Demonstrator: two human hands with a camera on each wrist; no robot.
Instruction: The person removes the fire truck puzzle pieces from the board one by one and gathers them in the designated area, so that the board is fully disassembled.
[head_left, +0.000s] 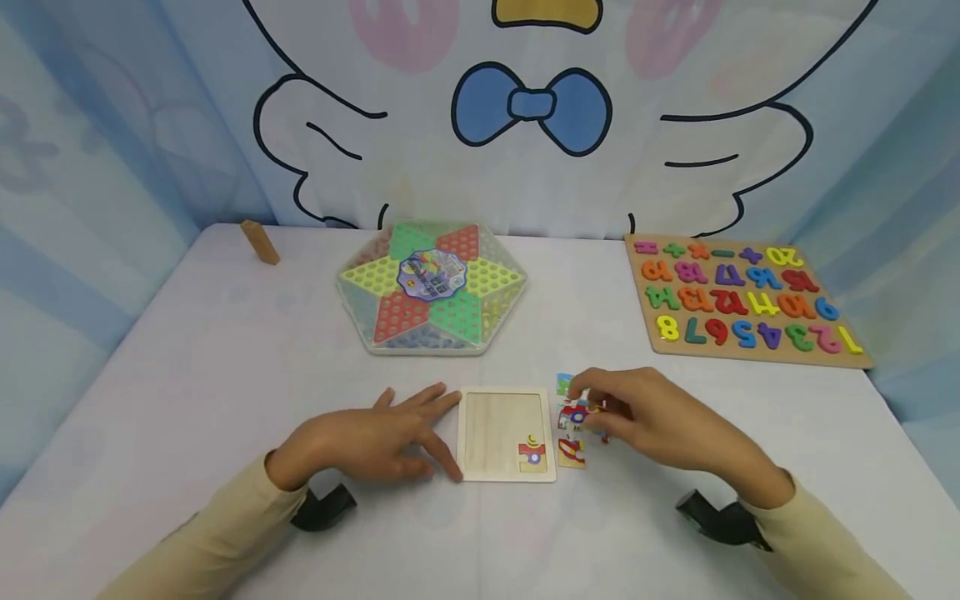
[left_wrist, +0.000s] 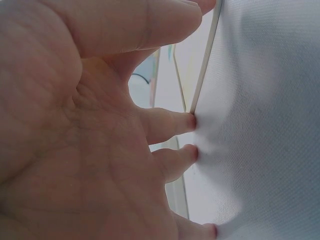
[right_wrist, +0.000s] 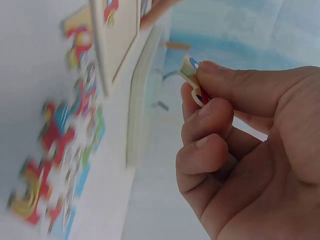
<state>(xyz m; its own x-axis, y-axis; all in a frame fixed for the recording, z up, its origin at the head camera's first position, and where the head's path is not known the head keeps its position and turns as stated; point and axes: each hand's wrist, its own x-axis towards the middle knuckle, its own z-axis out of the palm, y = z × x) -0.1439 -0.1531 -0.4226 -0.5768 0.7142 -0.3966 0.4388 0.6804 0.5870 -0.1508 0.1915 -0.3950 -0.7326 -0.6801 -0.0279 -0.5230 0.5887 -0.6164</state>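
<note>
A shallow wooden puzzle tray (head_left: 491, 433) lies in front of me, with one jigsaw piece (head_left: 532, 456) in its lower right corner. My left hand (head_left: 375, 437) has its fingers spread at the tray's left side. Thumb and a finger touch the frame there, and other fingertips rest on the cloth in the left wrist view. In my right hand (head_left: 660, 412), thumb and index finger pinch a small jigsaw piece (right_wrist: 189, 71), held above the table. Below that hand, right of the tray, lie loose jigsaw pieces (head_left: 572, 454) with coloured pictures, partly covered by the fingers.
Behind the tray sits a hexagonal Chinese checkers board (head_left: 401, 321) in a clear case. A wooden number board (head_left: 652, 333) with coloured numerals occupies the back right. A small wooden block (head_left: 260, 243) stands at the back left, near a printed curtain (head_left: 420, 183).
</note>
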